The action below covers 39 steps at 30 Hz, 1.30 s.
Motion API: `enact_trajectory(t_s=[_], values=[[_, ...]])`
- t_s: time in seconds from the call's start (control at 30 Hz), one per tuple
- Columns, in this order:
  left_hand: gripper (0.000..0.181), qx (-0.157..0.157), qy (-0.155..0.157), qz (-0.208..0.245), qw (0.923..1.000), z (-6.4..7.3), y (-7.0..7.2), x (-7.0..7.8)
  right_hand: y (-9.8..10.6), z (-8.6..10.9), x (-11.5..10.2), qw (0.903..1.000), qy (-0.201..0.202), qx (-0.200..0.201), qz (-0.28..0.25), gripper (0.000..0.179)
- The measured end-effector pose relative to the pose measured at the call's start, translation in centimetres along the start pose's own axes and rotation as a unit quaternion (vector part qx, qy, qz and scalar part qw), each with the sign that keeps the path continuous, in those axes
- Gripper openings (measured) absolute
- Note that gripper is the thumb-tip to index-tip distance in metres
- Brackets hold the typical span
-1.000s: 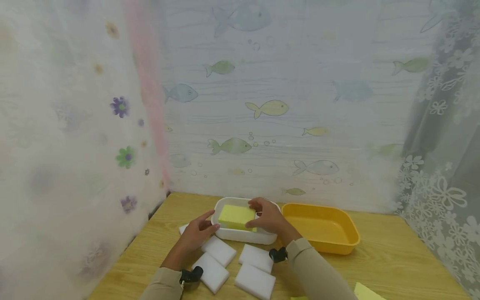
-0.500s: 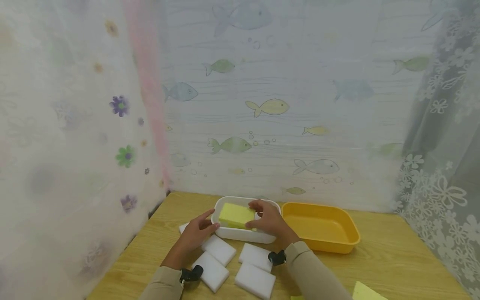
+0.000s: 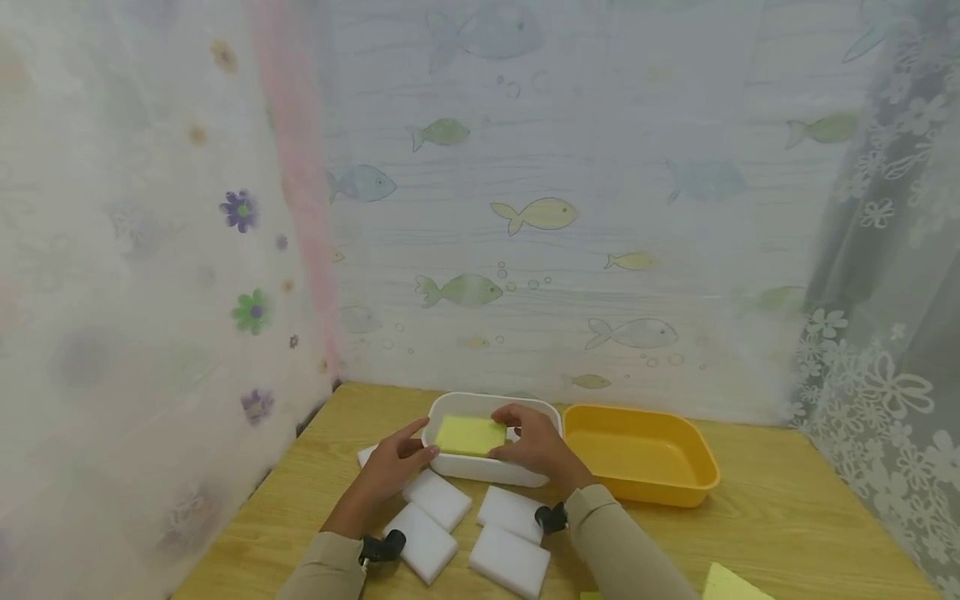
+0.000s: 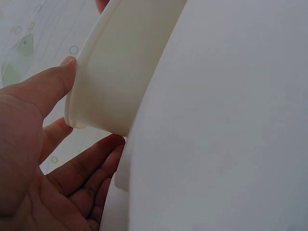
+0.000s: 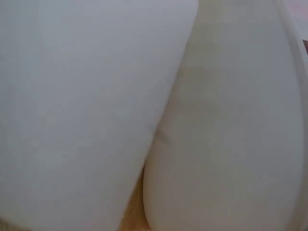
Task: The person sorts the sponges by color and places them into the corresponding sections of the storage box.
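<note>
In the head view a white plastic tub (image 3: 491, 472) stands at the table's back. My left hand (image 3: 392, 463) holds its left end; in the left wrist view, thumb and fingers of this left hand (image 4: 53, 110) are at its rim. A yellow sponge (image 3: 470, 436) lies nearly flat inside the tub, on the left side. My right hand (image 3: 535, 442) reaches over the tub's right side and holds the sponge's right edge between thumb and fingers. Something white is visible under that hand. The right wrist view shows the tub's wall (image 5: 231, 144) but no fingers.
A yellow-orange tub (image 3: 637, 454) stands right beside the white one. Several white sponges (image 3: 510, 560) lie in front, between the forearms; another peeks out behind the left hand. Yellow pieces (image 3: 731, 583) lie at the front edge. A fish-print curtain (image 3: 540, 275) hangs behind the wooden table.
The yellow sponge, tilted half a second ago, now lies lower and flatter in the white tub. My right hand has shifted slightly left with it. The left hand has stayed put.
</note>
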State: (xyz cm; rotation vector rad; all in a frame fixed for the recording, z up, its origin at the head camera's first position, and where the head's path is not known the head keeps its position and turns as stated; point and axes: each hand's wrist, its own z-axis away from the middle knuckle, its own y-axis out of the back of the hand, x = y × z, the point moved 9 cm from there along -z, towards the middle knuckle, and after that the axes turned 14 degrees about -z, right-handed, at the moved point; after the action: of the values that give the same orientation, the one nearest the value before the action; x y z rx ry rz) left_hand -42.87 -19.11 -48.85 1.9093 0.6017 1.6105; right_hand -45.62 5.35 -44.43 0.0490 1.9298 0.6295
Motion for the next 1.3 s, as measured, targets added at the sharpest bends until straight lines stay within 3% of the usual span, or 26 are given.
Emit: enact_trajectory(t_s=[0.2, 0.67, 1.03, 1.3], values=[[0.073, -0.005, -0.015, -0.005, 0.9999, 0.0, 0.0, 0.3, -0.1, -0.1, -0.1, 0.9995, 0.011, 0.003, 0.028, 0.053], [0.07, 0.003, -0.004, 0.007, 1.0, -0.2, 0.2, 0.1, 0.1, 0.2, -0.9, 0.9983, 0.038, 0.019, 0.039, 0.046], [0.07, -0.009, -0.006, 0.001, 0.9999, 0.1, -0.5, 0.2, 0.5, 1.8, -2.0, 0.9959, 0.057, 0.05, 0.048, 0.047], [0.069, -0.003, 0.001, -0.004, 1.0, 0.2, -0.1, 0.3, 1.0, 3.4, -3.7, 0.9959, 0.071, 0.035, 0.045, 0.05]])
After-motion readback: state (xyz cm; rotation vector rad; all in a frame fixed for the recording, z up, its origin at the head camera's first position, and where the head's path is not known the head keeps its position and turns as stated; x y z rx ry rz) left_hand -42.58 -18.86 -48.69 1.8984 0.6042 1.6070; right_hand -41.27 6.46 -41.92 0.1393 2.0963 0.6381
